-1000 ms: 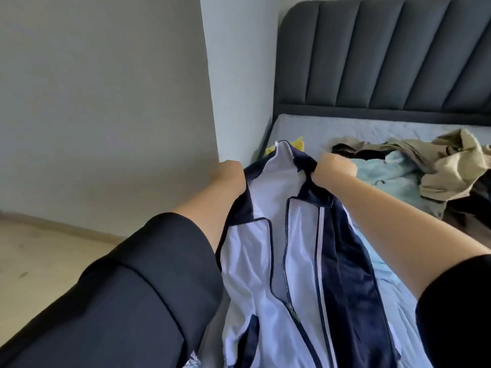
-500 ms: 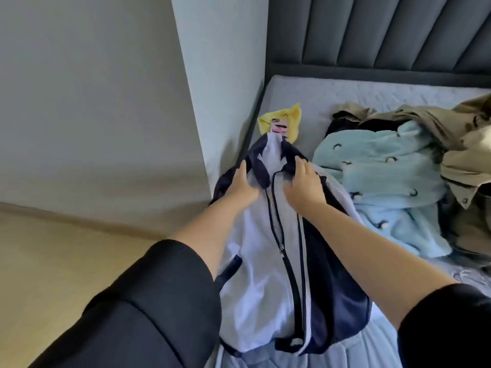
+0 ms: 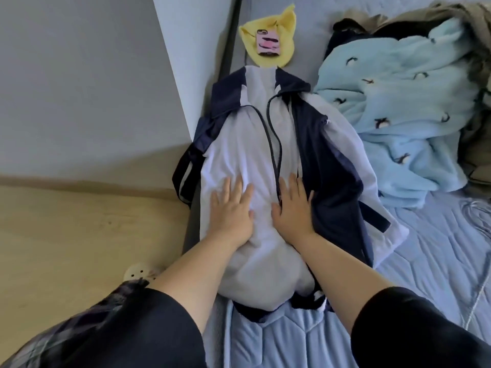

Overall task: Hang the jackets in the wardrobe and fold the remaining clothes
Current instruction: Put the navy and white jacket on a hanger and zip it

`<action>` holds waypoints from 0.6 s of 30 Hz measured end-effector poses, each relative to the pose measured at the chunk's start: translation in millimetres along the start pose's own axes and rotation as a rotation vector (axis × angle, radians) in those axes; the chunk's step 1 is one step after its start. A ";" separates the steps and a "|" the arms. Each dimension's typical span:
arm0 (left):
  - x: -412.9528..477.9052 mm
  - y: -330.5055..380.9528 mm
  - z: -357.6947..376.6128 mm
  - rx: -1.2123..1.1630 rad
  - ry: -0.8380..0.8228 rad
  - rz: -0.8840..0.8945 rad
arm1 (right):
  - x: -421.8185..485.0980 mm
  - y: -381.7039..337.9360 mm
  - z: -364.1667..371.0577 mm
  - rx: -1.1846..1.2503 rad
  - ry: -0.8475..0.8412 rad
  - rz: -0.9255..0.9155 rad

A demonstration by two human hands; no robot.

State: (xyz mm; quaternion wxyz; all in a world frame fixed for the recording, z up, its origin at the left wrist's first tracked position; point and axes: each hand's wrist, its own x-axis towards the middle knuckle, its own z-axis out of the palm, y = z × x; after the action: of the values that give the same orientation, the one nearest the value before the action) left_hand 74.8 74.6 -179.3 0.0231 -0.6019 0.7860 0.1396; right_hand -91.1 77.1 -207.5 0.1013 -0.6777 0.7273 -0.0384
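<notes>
Now both hands are lying flat on the navy and white jacket [image 3: 268, 166], which is spread front-up along the left edge of the bed [image 3: 435, 261]. The left hand [image 3: 232, 211] is pressing palm-down on the white panel just left of the zip, fingers straight and slightly fanned, holding nothing. The right hand [image 3: 291, 212] is resting just right of the zip, half on white cloth and half on the navy panel, fingers equally straight and spread wide (the thumb is pointing in toward the zip). Both forearms are reaching forward over the jacket's lower half, bare up to dark sleeves.

Half a second ago the hands were sitting up near the jacket's collar; they are now lying well below it, at mid-chest, and a second ago they were gripping the jacket up in the air by its shoulders, whereas it is now lying on the mattress. The view is also tilting further downward than before.

Beyond the jacket's collar a yellow cloth [image 3: 268, 53] is lying on the bed with a pink phone [image 3: 267, 43] on top of it. To the right of the jacket a pale blue fleece garment [image 3: 403, 107] is sitting crumpled, touching the jacket's right shoulder, with a khaki garment [image 3: 470, 19] heaped behind it.
</notes>
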 end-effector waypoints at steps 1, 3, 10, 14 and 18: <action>2.3 -3.9 2.6 0.016 0.022 0.020 | 6.8 -2.7 2.1 -0.009 0.018 0.001; 6.2 -11.3 6.5 0.031 0.042 0.061 | 21.5 -8.8 4.0 -0.024 0.047 0.007; 20.7 -12.9 0.7 0.007 0.081 0.062 | 49.2 -20.2 6.5 -0.040 0.134 -0.015; 9.6 6.4 -7.8 -0.145 0.059 -0.055 | 46.5 -14.1 3.9 0.007 0.120 -0.045; -41.7 32.0 -16.9 -0.673 0.168 -0.093 | 20.8 -2.0 -22.6 0.345 -0.015 -0.071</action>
State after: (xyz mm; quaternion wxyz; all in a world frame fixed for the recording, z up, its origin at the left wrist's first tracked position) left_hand 58.0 117.1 -148.5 -0.2349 -0.6202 0.6670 0.3397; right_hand -94.9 54.5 -187.0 0.2202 -0.6758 0.6847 -0.1611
